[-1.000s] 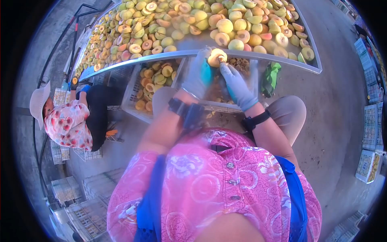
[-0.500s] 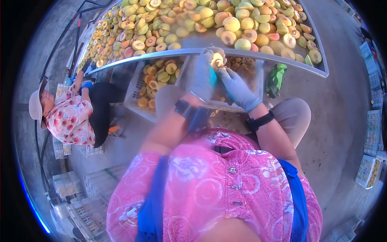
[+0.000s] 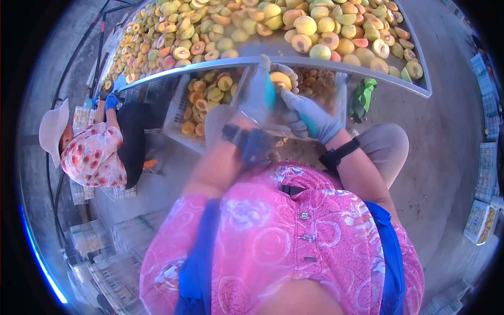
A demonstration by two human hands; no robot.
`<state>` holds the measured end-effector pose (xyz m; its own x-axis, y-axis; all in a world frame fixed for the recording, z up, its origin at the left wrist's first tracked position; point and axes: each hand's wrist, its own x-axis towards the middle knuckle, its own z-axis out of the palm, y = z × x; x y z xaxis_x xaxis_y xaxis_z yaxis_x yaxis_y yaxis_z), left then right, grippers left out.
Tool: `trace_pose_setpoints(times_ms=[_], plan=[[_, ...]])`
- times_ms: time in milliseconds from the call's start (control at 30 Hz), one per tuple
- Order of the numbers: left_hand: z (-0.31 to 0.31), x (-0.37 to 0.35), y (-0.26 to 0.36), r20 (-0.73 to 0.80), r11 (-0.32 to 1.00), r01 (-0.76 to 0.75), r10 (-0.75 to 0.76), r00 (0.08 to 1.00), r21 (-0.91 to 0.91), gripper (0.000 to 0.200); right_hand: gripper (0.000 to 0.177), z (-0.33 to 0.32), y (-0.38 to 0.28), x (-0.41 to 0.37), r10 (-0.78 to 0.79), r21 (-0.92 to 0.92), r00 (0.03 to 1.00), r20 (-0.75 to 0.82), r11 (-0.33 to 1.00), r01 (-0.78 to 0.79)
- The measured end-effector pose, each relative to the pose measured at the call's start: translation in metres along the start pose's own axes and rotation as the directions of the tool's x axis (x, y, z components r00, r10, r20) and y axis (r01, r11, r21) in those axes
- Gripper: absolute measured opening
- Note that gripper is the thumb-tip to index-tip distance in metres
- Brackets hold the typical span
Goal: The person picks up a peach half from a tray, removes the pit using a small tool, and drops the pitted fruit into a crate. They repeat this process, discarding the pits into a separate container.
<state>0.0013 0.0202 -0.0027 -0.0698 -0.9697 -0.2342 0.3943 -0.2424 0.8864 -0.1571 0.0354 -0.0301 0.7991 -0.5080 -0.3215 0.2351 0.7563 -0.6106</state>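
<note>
My left hand point(image 3: 258, 94), in a grey and teal glove, is closed around a yellow peach half point(image 3: 281, 80) just below the metal table's near edge. My right hand point(image 3: 314, 116), gloved the same way, is closed with its fingertips at the underside of that peach half. Whatever it may grip is hidden by the fingers. Above both hands, the metal-rimmed table point(image 3: 231, 61) bears many cut peaches point(image 3: 197, 47). Beneath the hands, a crate of peach halves point(image 3: 210, 97) stands at left, and a crate of brown pits and scraps point(image 3: 315, 81) is behind them.
A co-worker point(image 3: 92, 152) in a hat and blue gloves sits at the table's left end. A green bag point(image 3: 362, 98) lies on the floor right of the crates. Stacked crates point(image 3: 113, 273) stand at lower left, and more crates point(image 3: 485, 173) line the right side.
The peach half has turned and sits slightly lower in my left hand. My right hand has shifted a little down. The co-worker's head has tipped toward the table.
</note>
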Motion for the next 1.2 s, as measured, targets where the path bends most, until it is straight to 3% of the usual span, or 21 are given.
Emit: trace_pose_setpoints(times_ms=[67, 100, 267, 333, 400, 500, 600, 633, 667, 700, 733, 767, 800, 833, 900, 967, 1033, 1200], plan=[[-0.003, 0.000, -0.002, 0.005, 0.999, -0.018, 0.017, 1.000, 0.032, 0.072, 0.035, 0.000, -0.002, -0.002, 0.100, 0.115, 0.984, 0.148, 0.986, -0.117], [-0.004, 0.000, -0.003, 0.015, 0.997, -0.036, 0.035, 0.999, 0.065, 0.073, 0.035, -0.002, 0.000, -0.001, 0.103, 0.117, 0.984, 0.148, 0.986, -0.121], [-0.009, -0.002, -0.002, 0.068, 0.994, -0.073, 0.067, 0.995, 0.086, 0.072, 0.035, -0.001, 0.002, 0.002, 0.057, 0.323, 0.887, 0.458, 0.919, -0.226], [-0.007, -0.006, 0.000, 0.085, 0.995, -0.084, 0.079, 0.993, 0.053, 0.071, 0.035, 0.002, 0.004, 0.002, 0.029, 0.344, 0.869, 0.494, 0.911, -0.226], [-0.003, -0.009, 0.001, 0.070, 0.986, -0.003, 0.015, 0.997, -0.167, 0.068, 0.035, 0.002, 0.004, 0.004, 0.002, 0.364, 0.851, 0.526, 0.903, -0.227], [-0.005, -0.013, -0.002, -0.054, 0.967, 0.002, -0.016, 0.998, -0.253, 0.062, 0.037, 0.001, 0.008, 0.008, -0.002, 0.387, 0.814, 0.581, 0.880, -0.274], [-0.036, -0.010, 0.011, -0.041, 0.909, -0.111, 0.103, 0.994, -0.402, 0.054, 0.039, 0.004, 0.012, 0.007, -0.052, 0.434, 0.810, 0.584, 0.863, -0.258], [-0.053, -0.006, 0.017, -0.166, 0.913, -0.265, 0.223, 0.961, -0.309, 0.048, 0.041, -0.001, 0.016, 0.010, -0.107, 0.491, 0.829, 0.548, 0.844, -0.216], [-0.086, -0.008, 0.027, -0.063, 0.912, -0.265, 0.259, 0.964, -0.312, 0.044, 0.044, -0.007, 0.018, 0.012, -0.163, 0.547, 0.846, 0.508, 0.820, -0.171], [-0.124, 0.006, 0.033, -0.238, 0.910, -0.385, 0.344, 0.908, -0.153, 0.041, 0.044, -0.014, 0.021, 0.015, -0.173, 0.547, 0.845, 0.505, 0.822, -0.159], [-0.109, -0.021, 0.060, -0.414, 0.934, -0.315, 0.356, 0.838, 0.167, 0.034, 0.044, -0.021, 0.024, 0.018, -0.199, 0.575, 0.881, 0.429, 0.813, -0.096], [-0.153, -0.009, 0.060, -0.326, 0.765, -0.406, 0.601, 0.730, 0.500, 0.029, 0.044, -0.025, 0.025, 0.019, -0.224, 0.598, 0.910, 0.350, 0.801, -0.033], [-0.156, -0.007, 0.064, -0.455, 0.759, -0.348, 0.622, 0.638, 0.551, 0.028, 0.044, -0.026, 0.023, 0.020, -0.232, 0.595, 0.907, 0.352, 0.803, -0.025], [-0.158, -0.001, 0.067, -0.463, 0.787, -0.374, 0.599, 0.654, 0.491, 0.033, 0.041, -0.026, 0.023, 0.020, -0.206, 0.612, 0.940, 0.271, 0.791, -0.003], [-0.146, 0.012, 0.064, -0.120, 0.372, -0.227, 0.713, 0.690, 0.900, 0.045, 0.038, -0.027, 0.026, 0.020, -0.174, 0.626, 0.967, 0.187, 0.779, 0.019], [-0.078, 0.020, 0.058, -0.103, 0.350, -0.138, 0.588, 0.802, 0.926, 0.058, 0.036, -0.027, 0.022, 0.026, -0.142, 0.604, 0.982, 0.121, 0.796, 0.040], [-0.067, 0.065, 0.035, 0.280, 0.011, -0.359, 0.603, 0.747, 0.933, 0.063, 0.035, -0.023, 0.020, 0.025, -0.128, 0.595, 0.989, 0.080, 0.802, 0.056], [0.006, 0.123, 0.020, 0.315, -0.006, -0.335, 0.360, 0.878, 0.942, 0.065, 0.033, -0.019, 0.017, 0.020, -0.125, 0.540, 0.991, -0.039, 0.832, 0.126]])
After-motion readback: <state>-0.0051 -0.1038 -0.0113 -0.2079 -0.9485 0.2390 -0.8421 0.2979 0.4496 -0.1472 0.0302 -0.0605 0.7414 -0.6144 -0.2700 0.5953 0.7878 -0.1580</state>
